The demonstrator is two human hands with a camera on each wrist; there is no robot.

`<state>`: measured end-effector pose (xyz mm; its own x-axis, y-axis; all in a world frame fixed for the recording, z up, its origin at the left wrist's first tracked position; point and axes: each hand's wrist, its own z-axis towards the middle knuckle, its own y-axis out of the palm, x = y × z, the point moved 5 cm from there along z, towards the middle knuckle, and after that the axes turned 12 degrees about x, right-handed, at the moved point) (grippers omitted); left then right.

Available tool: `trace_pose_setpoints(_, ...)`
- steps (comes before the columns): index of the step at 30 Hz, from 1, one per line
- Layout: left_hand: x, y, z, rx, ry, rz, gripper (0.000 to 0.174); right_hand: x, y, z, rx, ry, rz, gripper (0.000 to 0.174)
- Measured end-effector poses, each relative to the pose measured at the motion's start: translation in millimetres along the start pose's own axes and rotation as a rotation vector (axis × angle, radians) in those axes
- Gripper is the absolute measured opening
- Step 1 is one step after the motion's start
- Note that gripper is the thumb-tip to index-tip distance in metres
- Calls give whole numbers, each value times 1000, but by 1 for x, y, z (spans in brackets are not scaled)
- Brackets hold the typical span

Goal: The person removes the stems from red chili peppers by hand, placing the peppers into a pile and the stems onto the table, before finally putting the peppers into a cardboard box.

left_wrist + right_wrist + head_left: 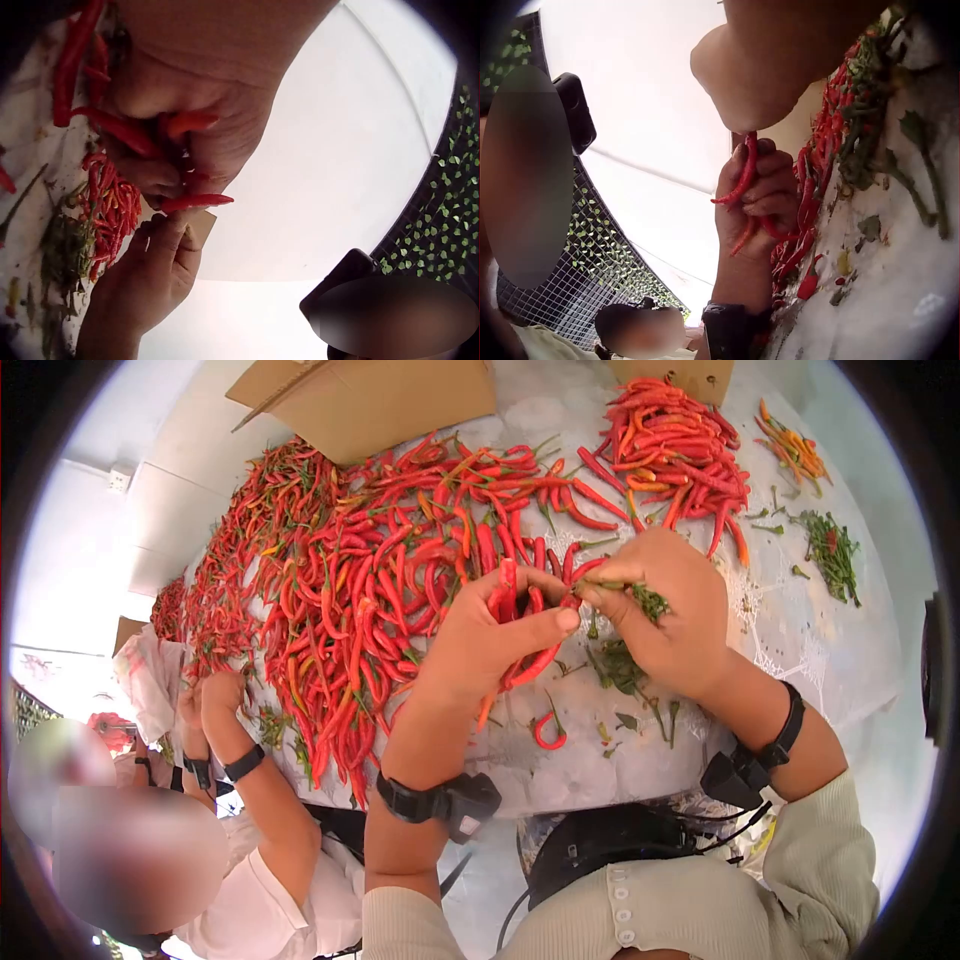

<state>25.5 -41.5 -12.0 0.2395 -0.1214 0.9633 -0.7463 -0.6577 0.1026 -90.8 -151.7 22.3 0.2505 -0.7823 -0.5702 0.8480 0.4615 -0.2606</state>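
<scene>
In the head view my left hand point(475, 640) grips several red chilies point(508, 588), their ends poking out around the fingers and thumb. My right hand point(675, 610) meets it at the fingertips, pinching the stem end of a red chili. Some green stems point(650, 602) show tucked against the right palm. From the right wrist view, one curved red chili point(745, 176) stands out between the left thumb and the other hand. Around both hands lie loose chilies, and below the right hand is a clump of green stems and leaves point(618, 665).
A large heap of red chilies point(350, 590) spreads to the left; a smaller pile point(680, 445) lies at the back. Orange chilies point(792, 448) and green stems point(832, 555) are at right. A cardboard box point(390, 405) stands behind. Another person's hand point(218, 695) works at left.
</scene>
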Motion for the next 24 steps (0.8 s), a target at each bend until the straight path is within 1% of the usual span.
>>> trace_pose_setpoints(1,-1,-2,1,8,19,24,27,-4,-1,0,14,-52,-59,11)
trace_pose_setpoints(2,-1,-4,0,15,34,33,27,-5,-3,1,50,-59,-70,12)
trace_pose_setpoints(5,11,-4,-6,54,38,-37,29,5,-7,2,132,-3,-19,14)
trace_pose_setpoints(8,13,-12,-5,113,16,-184,27,6,-7,6,104,-55,-95,11)
trace_pose_setpoints(11,3,-23,2,-43,-106,-391,22,13,-5,3,-43,-68,-92,10)
trace_pose_setpoints(12,2,-23,3,-48,-145,-457,21,12,-5,3,-71,-7,-80,10)
trace_pose_setpoints(15,8,-27,4,28,-154,-567,21,22,-2,3,-38,43,-233,10)
trace_pose_setpoints(16,6,-27,5,63,-189,-635,19,25,-1,2,-60,48,-270,10)
trace_pose_setpoints(18,7,-27,7,20,-145,-647,18,32,-2,1,-97,59,-347,11)
trace_pose_setpoints(20,9,-26,7,-38,-70,-619,17,39,0,-4,-213,31,-431,12)
trace_pose_setpoints(21,9,-26,7,-34,-82,-624,16,41,2,-5,-271,16,-475,13)
trace_pose_setpoints(24,8,-26,6,-20,-88,-603,14,41,4,-6,-318,54,-458,15)
